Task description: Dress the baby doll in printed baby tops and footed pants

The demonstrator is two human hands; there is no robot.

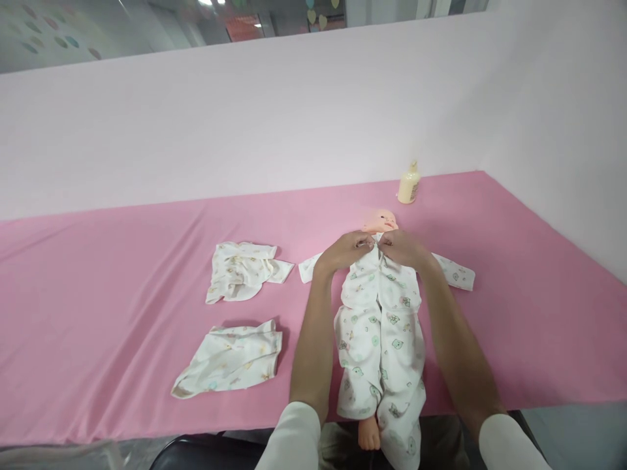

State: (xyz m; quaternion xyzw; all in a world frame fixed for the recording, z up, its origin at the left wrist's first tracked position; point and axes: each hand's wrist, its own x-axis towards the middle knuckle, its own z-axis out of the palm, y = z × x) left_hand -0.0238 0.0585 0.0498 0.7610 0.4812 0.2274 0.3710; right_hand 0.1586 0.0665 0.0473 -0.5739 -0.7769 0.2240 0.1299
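A baby doll lies on its back on the pink-covered table, its head away from me and one bare foot sticking out past the near edge. It wears a white printed jacket and matching trousers. At the doll's neck, my left hand pinches one side of the jacket's collar. My right hand is closed on the other side of the collar, close to the left. Fingertips of both hands meet near the front opening; any fastener there is too small to make out. Both jacket sleeves spread outward.
A folded white baby top lies on the pink cloth to the left, with a folded printed garment nearer me. A pale yellow pump bottle stands beyond the doll's head, near the white wall. A black chair is below the near edge.
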